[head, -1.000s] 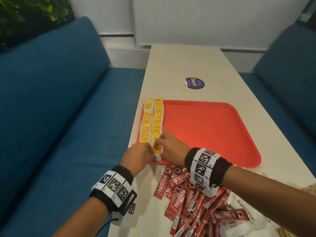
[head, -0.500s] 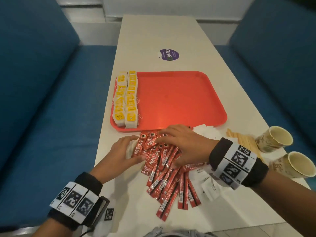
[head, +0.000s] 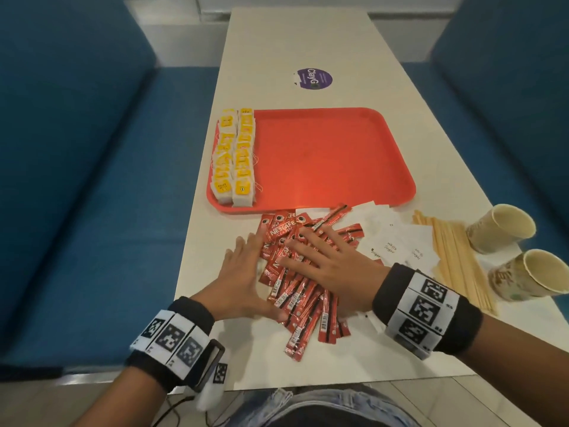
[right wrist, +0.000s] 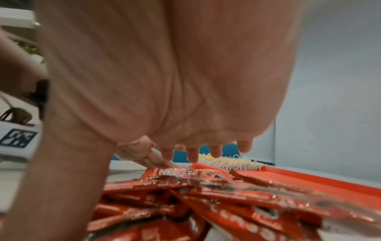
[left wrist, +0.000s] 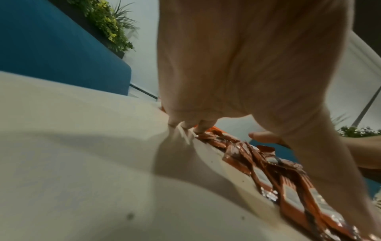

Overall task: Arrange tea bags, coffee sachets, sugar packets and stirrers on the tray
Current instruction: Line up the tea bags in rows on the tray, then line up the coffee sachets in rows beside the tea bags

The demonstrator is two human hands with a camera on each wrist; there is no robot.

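A: What's by the L side?
B: Left hand (head: pixel 243 278) lies flat w/ fingers straight on the tabletop (head: pixel 212 257), pressing the L edge of the coffee sachets (head: pixel 303 291). Bare strip of tabletop between it and the table edge.
A: Ahead of the hands?
B: Red tray (head: pixel 332 155), near rim just beyond the fingertips. Tea bags (head: pixel 235 158) in two rows along its L rim; rest of the tray floor is open.
A: R hand?
B: Right hand (head: pixel 331 263) is spread, palm down on top of the sachet pile, fingers (right wrist: pixel 192 154) straight, pinching nothing.
A: And to its R?
B: Sugar packets (head: pixel 397 241) just beside it, then wooden stirrers (head: pixel 455 260), then two paper cups (head: pixel 505 232) near the R table edge.
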